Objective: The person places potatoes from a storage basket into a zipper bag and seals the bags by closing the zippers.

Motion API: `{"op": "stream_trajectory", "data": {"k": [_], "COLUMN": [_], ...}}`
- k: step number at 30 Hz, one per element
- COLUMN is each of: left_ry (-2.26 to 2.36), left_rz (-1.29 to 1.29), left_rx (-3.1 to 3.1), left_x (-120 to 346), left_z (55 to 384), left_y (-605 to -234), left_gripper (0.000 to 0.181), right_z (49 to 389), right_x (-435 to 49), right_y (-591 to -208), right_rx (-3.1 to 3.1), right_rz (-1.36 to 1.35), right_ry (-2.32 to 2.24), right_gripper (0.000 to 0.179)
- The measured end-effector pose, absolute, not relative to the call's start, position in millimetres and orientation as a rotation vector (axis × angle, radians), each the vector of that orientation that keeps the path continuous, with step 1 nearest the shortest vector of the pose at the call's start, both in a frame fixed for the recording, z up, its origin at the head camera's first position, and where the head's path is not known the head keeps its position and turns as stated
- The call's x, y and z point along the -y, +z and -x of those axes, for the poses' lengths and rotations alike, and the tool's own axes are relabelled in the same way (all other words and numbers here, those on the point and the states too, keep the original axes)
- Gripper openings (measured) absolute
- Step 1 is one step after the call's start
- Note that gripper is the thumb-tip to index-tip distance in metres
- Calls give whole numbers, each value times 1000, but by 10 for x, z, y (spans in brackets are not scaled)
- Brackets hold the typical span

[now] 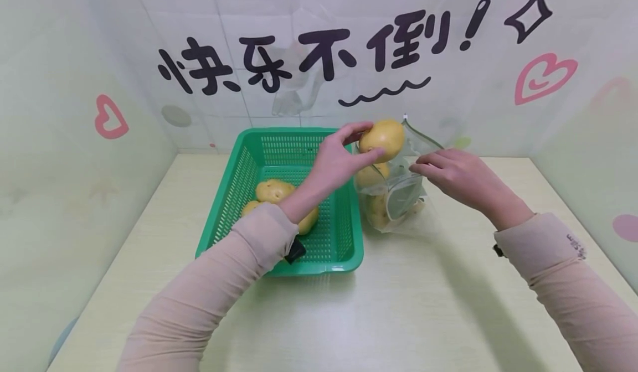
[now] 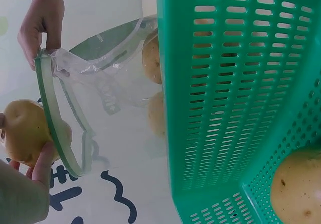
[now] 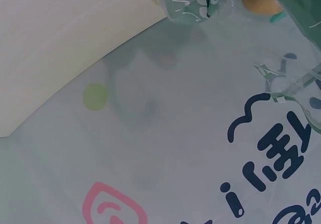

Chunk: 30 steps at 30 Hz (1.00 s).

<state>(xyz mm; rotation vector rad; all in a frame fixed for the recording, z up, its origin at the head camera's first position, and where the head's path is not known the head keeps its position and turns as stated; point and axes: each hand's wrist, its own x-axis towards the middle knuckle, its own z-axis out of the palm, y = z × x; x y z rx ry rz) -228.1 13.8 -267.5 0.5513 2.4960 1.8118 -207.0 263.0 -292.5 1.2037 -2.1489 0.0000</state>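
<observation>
Between thumb and fingers, my left hand (image 1: pixel 335 159) grips a yellow potato (image 1: pixel 387 137) at the mouth of a clear zip bag (image 1: pixel 405 197). The left wrist view shows that potato (image 2: pixel 26 132) partly past the bag's green zip edge (image 2: pixel 48 106). With thumb and fingers my right hand (image 1: pixel 456 175) pinches the opposite side of the bag's mouth, which gapes. More potatoes (image 1: pixel 379 211) lie inside the bag, which stands on the table. In the right wrist view only parts of the bag (image 3: pixel 188 5) appear; the right hand is out of that view.
A green perforated basket (image 1: pixel 314 270) stands on the table just left of the bag. Several potatoes (image 1: pixel 274 190) lie in it, partly hidden by the left forearm. Behind is a wall sheet (image 1: pixel 299 101) with dark lettering; the pale tabletop (image 1: pixel 399 305) extends toward the front.
</observation>
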Motion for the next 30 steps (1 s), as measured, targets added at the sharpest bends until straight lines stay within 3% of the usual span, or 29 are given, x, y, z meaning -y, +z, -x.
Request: {"op": "stream_trajectory", "data": {"k": [11,30], "left_ry": [1946,1694], "left_rz": [-565,-573], "left_rx": [-2462,-2436], "left_x": [-161,245], "left_z": [2361,2419], "left_y": [-2630,-2594], "left_gripper": [32,32], "right_z": [2065,2072], "right_x": [-2615,-2624], "right_y": [-2918,-2933], "right_rx": [2161,2181], "right_rz": [-1203,-1185], "right_ry": [-5,-3], "right_gripper": [40,41]}}
